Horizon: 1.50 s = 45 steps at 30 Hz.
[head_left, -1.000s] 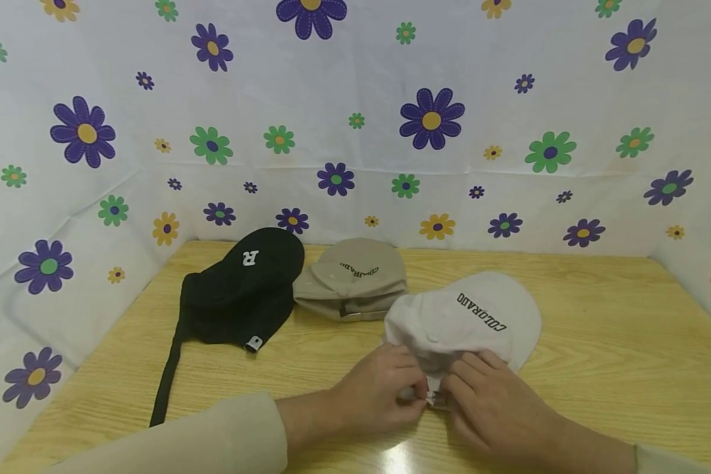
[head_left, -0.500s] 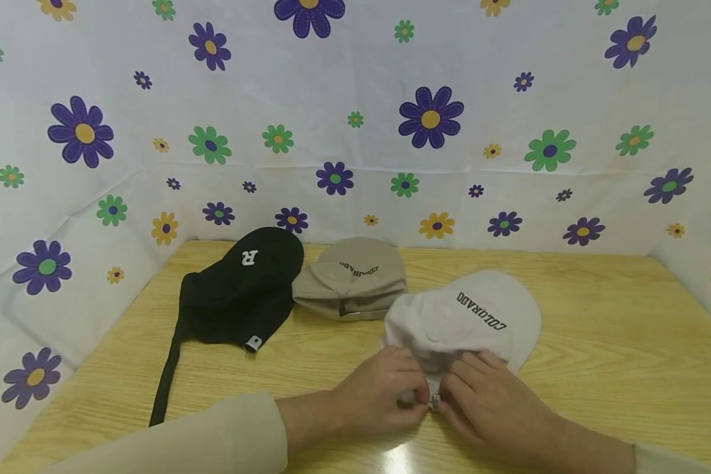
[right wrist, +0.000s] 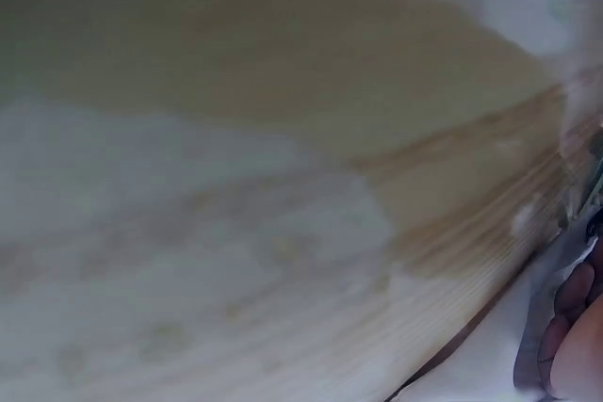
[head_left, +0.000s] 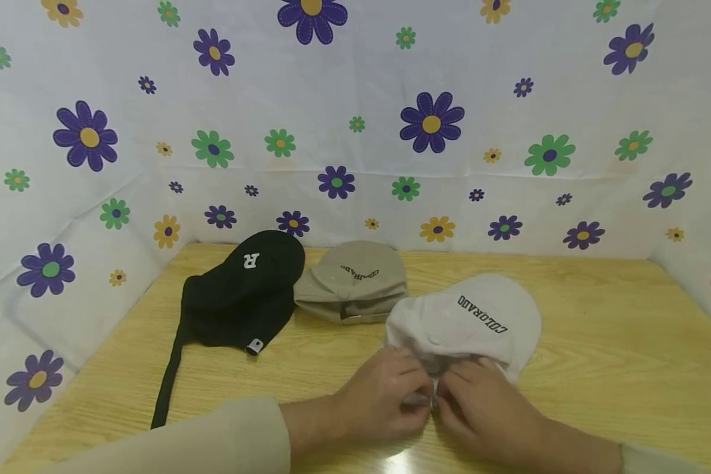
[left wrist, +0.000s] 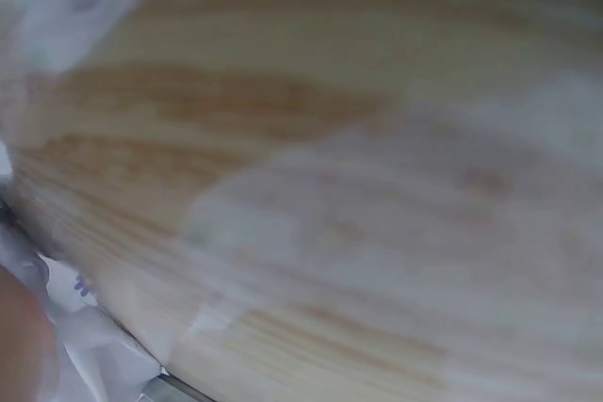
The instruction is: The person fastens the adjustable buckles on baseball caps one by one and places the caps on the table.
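A white baseball cap [head_left: 482, 316] with dark COLORADO lettering lies right of the middle in the head view, its back opening facing me. At its rear strap, my left hand [head_left: 385, 395] pinches the strap from the left side. My right hand [head_left: 488, 405] pinches the same strap from the right, fingertips nearly meeting the left ones. Most of the strap and its buckle is hidden between the fingers. Low in the left wrist view, a bit of metal [left wrist: 170, 389] shows beside white cloth. Curled right-hand fingers [right wrist: 573, 294] show at the edge of the right wrist view.
A beige COLORADO cap [head_left: 364, 273] with its strap buckled sits just behind the white one. To its left lies a black cap [head_left: 243, 296] with a white R, its long strap trailing forward. A flower-print cloth [head_left: 355, 151] encloses the wooden table [head_left: 604, 329].
My right hand has shifted slightly left, narrowing the gap between the fingertips. The metal buckle that showed there is now almost covered. The black and beige caps have stayed put.
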{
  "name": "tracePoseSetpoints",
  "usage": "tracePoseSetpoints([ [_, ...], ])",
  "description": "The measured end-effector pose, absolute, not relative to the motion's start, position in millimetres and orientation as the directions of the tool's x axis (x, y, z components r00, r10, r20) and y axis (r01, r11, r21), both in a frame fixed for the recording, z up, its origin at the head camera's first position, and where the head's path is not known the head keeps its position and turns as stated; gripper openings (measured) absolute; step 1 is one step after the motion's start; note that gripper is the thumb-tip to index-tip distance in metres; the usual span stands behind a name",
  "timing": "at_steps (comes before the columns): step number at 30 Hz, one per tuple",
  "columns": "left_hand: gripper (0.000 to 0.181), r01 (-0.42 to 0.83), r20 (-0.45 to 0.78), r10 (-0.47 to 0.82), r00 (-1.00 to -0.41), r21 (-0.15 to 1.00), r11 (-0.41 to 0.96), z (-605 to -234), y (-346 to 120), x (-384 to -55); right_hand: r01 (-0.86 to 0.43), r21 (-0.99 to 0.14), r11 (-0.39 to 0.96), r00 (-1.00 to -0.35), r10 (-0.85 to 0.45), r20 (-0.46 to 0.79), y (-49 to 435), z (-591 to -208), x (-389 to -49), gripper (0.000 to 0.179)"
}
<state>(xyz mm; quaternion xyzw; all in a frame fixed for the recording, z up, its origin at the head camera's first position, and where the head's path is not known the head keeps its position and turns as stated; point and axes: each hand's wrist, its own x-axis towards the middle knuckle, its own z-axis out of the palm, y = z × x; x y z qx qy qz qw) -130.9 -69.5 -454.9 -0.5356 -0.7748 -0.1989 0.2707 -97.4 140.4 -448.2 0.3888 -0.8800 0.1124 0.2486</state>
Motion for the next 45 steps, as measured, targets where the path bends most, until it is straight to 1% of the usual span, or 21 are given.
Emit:
tracePoseSetpoints([
  [4,0.027,0.897,0.656,0.692,-0.302,-0.050,0.439,-455.3,-68.1,-130.5,-0.742,0.039,0.669,-0.534,-0.626,0.569,136.6,-447.6,-98.5,0.008],
  [8,0.026,0.881,0.673,0.679,-0.292,-0.087,0.465,-454.8,-68.5,-130.1,-0.767,0.080,0.637,-0.468,-0.639,0.611,134.5,-447.2,-99.4,0.007],
  [10,0.025,0.882,0.678,0.676,-0.287,-0.088,0.463,-454.4,-68.7,-129.7,-0.774,0.093,0.626,-0.447,-0.644,0.621,134.1,-447.0,-99.1,0.010],
  [17,0.017,0.890,0.696,0.662,-0.278,-0.073,0.450,-451.1,-68.6,-128.4,-0.792,0.087,0.604,-0.414,-0.636,0.651,133.7,-446.7,-99.3,0.028],
  [19,0.017,0.890,0.695,0.663,-0.279,-0.071,0.450,-450.5,-69.0,-128.3,-0.796,0.092,0.598,-0.399,-0.634,0.663,133.7,-446.5,-99.9,0.029],
  [21,0.017,0.890,0.691,0.665,-0.284,-0.067,0.451,-450.1,-69.6,-128.6,-0.793,0.099,0.602,-0.396,-0.631,0.667,133.8,-446.2,-100.5,0.029],
  [24,0.018,0.893,0.683,0.671,-0.289,-0.059,0.446,-450.2,-70.0,-129.1,-0.786,0.104,0.610,-0.399,-0.628,0.668,134.5,-445.5,-101.1,0.023],
  [27,0.018,0.900,0.684,0.673,-0.282,-0.055,0.432,-450.7,-70.5,-129.9,-0.780,0.101,0.617,-0.408,-0.624,0.667,135.1,-445.0,-101.1,0.018],
  [33,0.016,0.932,0.719,0.660,-0.217,-0.049,0.360,-448.8,-71.5,-131.8,-0.783,0.101,0.614,-0.388,-0.610,0.691,135.2,-443.8,-102.0,0.018],
  [37,0.018,0.942,0.732,0.656,-0.184,-0.060,0.331,-447.7,-71.2,-131.7,-0.782,0.083,0.617,-0.392,-0.592,0.704,135.8,-443.7,-102.7,0.012],
  [42,0.017,0.938,0.740,0.648,-0.184,-0.066,0.341,-447.4,-71.8,-132.6,-0.785,0.070,0.615,-0.401,-0.592,0.699,138.2,-443.7,-102.5,0.020],
  [45,0.018,0.933,0.748,0.637,-0.185,-0.069,0.352,-447.1,-72.3,-133.8,-0.799,0.094,0.594,-0.370,-0.609,0.701,138.7,-441.3,-102.9,0.024],
])
